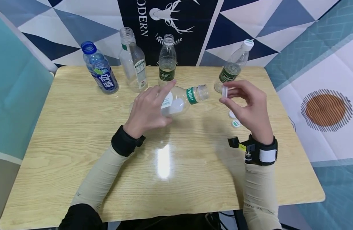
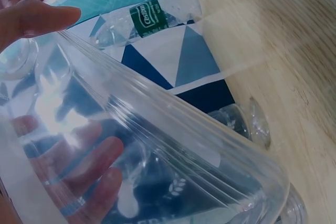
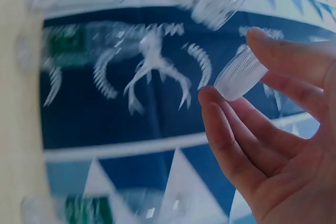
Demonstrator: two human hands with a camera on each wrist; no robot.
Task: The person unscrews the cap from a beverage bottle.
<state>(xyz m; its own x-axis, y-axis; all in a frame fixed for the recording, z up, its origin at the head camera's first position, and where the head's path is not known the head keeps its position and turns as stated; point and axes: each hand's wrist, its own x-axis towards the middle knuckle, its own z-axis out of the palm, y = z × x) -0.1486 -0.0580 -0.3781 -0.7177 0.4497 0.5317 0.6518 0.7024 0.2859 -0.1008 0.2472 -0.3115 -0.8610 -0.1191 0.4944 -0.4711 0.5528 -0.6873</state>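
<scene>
My left hand (image 1: 149,110) grips a clear plastic bottle (image 1: 179,103) around its body. The bottle is tipped on its side, its uncapped mouth pointing right, with a green band below the neck. In the left wrist view the fingers show through the bottle's clear wall (image 2: 173,124). Just right of the mouth, my right hand (image 1: 248,102) pinches a translucent white bottle cap (image 3: 239,77) between thumb and fingers. Cap and bottle mouth are apart. Two small caps (image 1: 236,123) lie on the table below the right hand.
Along the table's (image 1: 193,191) back edge stand a blue bottle (image 1: 103,75), a tall clear bottle (image 1: 131,68) and a green-labelled bottle (image 1: 167,60), all uncapped. Further right is a similar green-labelled bottle (image 1: 230,72) with a white cap on. A patterned cloth (image 1: 87,19) hangs behind.
</scene>
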